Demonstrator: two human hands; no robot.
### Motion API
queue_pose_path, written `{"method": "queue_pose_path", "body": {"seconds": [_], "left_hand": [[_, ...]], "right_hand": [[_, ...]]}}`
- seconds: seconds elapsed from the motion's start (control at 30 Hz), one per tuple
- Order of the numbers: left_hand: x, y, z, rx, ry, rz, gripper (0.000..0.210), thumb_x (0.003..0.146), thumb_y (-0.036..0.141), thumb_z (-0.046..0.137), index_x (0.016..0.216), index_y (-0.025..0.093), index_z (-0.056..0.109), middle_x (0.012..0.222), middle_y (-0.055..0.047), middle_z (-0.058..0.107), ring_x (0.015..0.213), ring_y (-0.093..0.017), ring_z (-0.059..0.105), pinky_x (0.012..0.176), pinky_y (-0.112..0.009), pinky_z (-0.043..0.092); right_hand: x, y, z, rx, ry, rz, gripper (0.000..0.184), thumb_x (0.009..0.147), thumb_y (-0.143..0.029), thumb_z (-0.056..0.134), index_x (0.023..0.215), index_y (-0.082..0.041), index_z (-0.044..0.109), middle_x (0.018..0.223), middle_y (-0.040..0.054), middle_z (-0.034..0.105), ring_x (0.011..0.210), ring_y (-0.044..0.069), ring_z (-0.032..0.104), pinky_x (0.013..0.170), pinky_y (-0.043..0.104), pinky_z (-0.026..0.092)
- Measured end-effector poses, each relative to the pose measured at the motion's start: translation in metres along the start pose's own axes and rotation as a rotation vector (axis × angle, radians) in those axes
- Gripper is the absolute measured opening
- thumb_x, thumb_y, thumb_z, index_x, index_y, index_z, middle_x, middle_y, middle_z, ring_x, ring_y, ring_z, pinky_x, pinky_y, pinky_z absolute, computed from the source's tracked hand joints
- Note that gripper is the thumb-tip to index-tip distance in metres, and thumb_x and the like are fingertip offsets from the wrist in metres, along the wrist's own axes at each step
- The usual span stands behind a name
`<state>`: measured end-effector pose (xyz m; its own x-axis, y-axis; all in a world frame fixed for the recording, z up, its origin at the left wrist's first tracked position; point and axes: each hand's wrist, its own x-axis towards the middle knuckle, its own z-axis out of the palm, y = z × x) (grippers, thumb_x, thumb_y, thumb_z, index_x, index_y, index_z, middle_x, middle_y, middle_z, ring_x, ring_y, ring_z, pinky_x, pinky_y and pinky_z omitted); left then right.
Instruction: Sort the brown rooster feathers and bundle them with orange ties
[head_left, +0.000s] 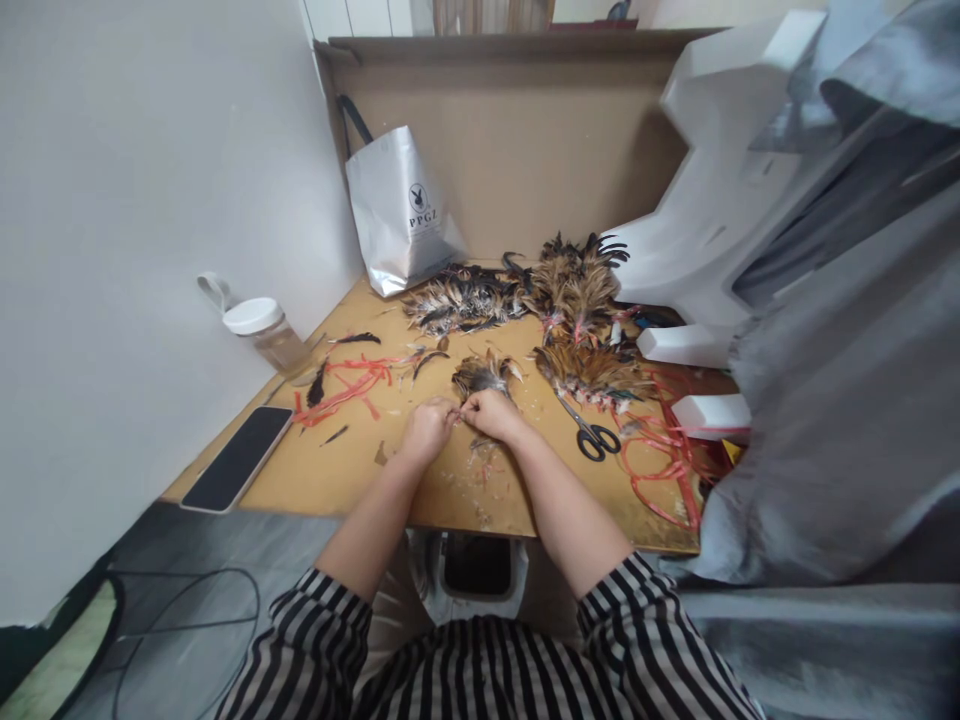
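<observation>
My left hand (430, 428) and my right hand (490, 413) meet over the near middle of the table, with thumbs and fingertips pinched together. A small bunch of brown and grey feathers (480, 374) sticks out just beyond them, its lower end hidden by my right hand, whose fingers close on it. What my left fingertips pinch at that end is too small to make out. Small feather scraps and pink bits (486, 470) lie under my wrists. To the right, scissors (589, 430) with black handles lie partly under a row of brown feathers (596, 372).
Larger feather bundles (574, 285) lie at the back, beside a silver bag (401, 215). Red plastic strips (352, 385) lie left and a red strip tangle (664, 465) right. A phone (238, 460) and a lidded jar (270, 335) stand leftmost. White foam (720, 180) borders the right.
</observation>
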<state>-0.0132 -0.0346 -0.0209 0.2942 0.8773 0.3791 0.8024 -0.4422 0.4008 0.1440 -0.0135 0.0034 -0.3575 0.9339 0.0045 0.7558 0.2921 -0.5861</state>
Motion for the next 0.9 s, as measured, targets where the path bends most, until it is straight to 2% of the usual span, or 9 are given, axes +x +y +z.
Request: {"method": "queue_pose_path", "body": {"seconds": [0.3,0.5,0.9], "left_hand": [[-0.0009,0.0031,-0.0027,0.043,0.010,0.010,0.016,0.077,0.014,0.047,0.078,0.016,0.063,0.079,-0.008,0.062,0.075,-0.017,0.056,0.071,-0.028,0.041],[-0.0009,-0.0014,-0.0006,0.019,0.015,0.005,0.015,0.076,0.014,0.049,0.080,0.018,0.064,0.081,-0.007,0.063,0.076,-0.017,0.056,0.072,-0.028,0.041],[-0.0062,-0.0011,-0.0034,-0.028,0.041,-0.002,0.014,0.077,0.019,0.050,0.077,0.018,0.064,0.079,-0.006,0.064,0.073,-0.015,0.057,0.070,-0.026,0.042]], "right_hand": [[0.0000,0.0007,-0.0004,0.040,0.016,-0.051,0.021,0.069,-0.028,0.056,0.086,-0.025,0.067,0.069,-0.0031,0.064,0.057,0.009,0.049,0.050,0.019,0.029],[0.0013,0.0021,0.0001,0.049,-0.008,-0.028,0.016,0.070,-0.030,0.056,0.077,-0.023,0.068,0.067,-0.0028,0.063,0.056,0.009,0.049,0.050,0.020,0.028],[-0.0019,0.0022,0.0018,0.028,0.031,-0.049,0.014,0.071,-0.027,0.052,0.078,-0.022,0.064,0.074,-0.0020,0.065,0.061,0.009,0.053,0.052,0.019,0.029]]}}
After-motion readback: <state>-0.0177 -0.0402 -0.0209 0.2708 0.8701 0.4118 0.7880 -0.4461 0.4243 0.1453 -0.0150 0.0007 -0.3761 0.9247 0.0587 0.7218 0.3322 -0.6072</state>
